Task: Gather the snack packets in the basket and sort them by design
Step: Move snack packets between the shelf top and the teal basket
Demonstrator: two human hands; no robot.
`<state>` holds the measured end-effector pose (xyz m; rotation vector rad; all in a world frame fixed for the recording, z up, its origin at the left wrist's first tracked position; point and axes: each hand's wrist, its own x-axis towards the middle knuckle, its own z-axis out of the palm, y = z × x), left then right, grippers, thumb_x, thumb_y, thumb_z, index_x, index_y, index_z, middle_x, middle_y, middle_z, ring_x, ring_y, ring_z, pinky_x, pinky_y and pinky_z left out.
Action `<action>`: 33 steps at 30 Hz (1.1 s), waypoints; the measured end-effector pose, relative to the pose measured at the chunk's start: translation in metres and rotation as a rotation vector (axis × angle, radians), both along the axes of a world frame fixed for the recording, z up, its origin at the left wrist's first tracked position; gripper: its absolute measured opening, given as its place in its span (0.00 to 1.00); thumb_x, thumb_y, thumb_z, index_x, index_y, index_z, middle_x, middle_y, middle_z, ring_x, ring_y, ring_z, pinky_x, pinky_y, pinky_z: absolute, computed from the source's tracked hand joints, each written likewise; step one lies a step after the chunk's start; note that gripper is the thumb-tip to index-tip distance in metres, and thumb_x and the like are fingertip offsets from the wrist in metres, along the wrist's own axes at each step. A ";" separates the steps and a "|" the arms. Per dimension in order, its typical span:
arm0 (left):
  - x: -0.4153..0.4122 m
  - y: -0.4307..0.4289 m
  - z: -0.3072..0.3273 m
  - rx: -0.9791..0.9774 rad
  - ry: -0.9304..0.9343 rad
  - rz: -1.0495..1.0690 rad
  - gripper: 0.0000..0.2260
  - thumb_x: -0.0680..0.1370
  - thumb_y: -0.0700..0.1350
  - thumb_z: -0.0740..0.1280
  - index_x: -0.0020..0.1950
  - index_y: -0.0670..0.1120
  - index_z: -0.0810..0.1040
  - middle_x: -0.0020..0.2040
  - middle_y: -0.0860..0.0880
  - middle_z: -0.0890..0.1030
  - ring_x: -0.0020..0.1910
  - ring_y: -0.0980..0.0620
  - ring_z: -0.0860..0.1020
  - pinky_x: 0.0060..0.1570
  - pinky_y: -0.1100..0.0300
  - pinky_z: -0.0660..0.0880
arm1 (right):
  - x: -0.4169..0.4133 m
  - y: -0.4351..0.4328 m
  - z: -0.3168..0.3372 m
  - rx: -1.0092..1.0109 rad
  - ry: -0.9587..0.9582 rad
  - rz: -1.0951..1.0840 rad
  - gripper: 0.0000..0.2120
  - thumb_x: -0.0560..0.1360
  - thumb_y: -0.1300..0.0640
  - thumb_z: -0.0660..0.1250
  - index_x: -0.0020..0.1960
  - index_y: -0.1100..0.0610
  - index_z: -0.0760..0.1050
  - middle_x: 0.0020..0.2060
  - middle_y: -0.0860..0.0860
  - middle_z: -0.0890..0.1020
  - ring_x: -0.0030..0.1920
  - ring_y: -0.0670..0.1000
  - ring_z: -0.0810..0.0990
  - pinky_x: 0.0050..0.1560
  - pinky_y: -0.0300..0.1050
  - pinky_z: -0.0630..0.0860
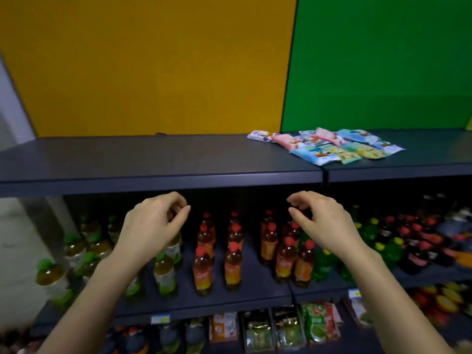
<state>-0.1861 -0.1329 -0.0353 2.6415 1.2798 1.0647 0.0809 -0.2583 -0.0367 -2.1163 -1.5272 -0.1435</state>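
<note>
Several snack packets [329, 146] lie in a loose cluster on the dark top shelf [153, 159], right of centre; they are pink, light blue, white and yellow-green. No basket is in view. My left hand [153, 226] and my right hand [324, 221] hover side by side in front of the top shelf's front edge, well below and left of the packets. Both hands have loosely curled fingers and hold nothing.
Below the top shelf, a second shelf [255, 295] carries rows of drink bottles [232, 251] with red, green and yellow caps. A lower shelf holds boxed and bagged goods [288, 328]. Yellow and green wall panels rise behind the shelving.
</note>
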 end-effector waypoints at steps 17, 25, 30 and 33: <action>0.247 0.085 0.023 -0.065 -0.020 0.050 0.07 0.77 0.52 0.63 0.48 0.50 0.77 0.45 0.52 0.81 0.50 0.46 0.78 0.42 0.57 0.69 | 0.199 0.137 0.044 -0.184 -0.054 -0.094 0.21 0.73 0.37 0.61 0.38 0.56 0.66 0.43 0.54 0.72 0.47 0.57 0.73 0.34 0.45 0.64; 0.293 0.127 0.031 -0.198 0.126 0.073 0.09 0.77 0.53 0.62 0.50 0.49 0.76 0.49 0.51 0.81 0.52 0.47 0.77 0.44 0.58 0.68 | 0.205 0.171 0.053 -0.421 0.037 -0.105 0.29 0.64 0.30 0.66 0.34 0.56 0.64 0.33 0.50 0.70 0.43 0.55 0.71 0.34 0.46 0.64; 0.331 0.157 0.036 -0.422 0.055 0.010 0.14 0.77 0.52 0.63 0.57 0.44 0.76 0.58 0.44 0.79 0.58 0.43 0.75 0.54 0.56 0.70 | 0.211 0.169 0.053 -0.237 0.263 0.003 0.28 0.65 0.39 0.72 0.54 0.56 0.68 0.53 0.53 0.75 0.52 0.55 0.74 0.47 0.47 0.70; 0.357 0.169 0.039 -0.575 -0.046 -0.020 0.18 0.77 0.53 0.63 0.60 0.41 0.74 0.60 0.41 0.78 0.59 0.42 0.74 0.49 0.56 0.69 | 0.225 0.164 0.054 0.000 0.459 0.019 0.29 0.66 0.42 0.73 0.56 0.57 0.66 0.52 0.52 0.76 0.53 0.54 0.76 0.51 0.47 0.73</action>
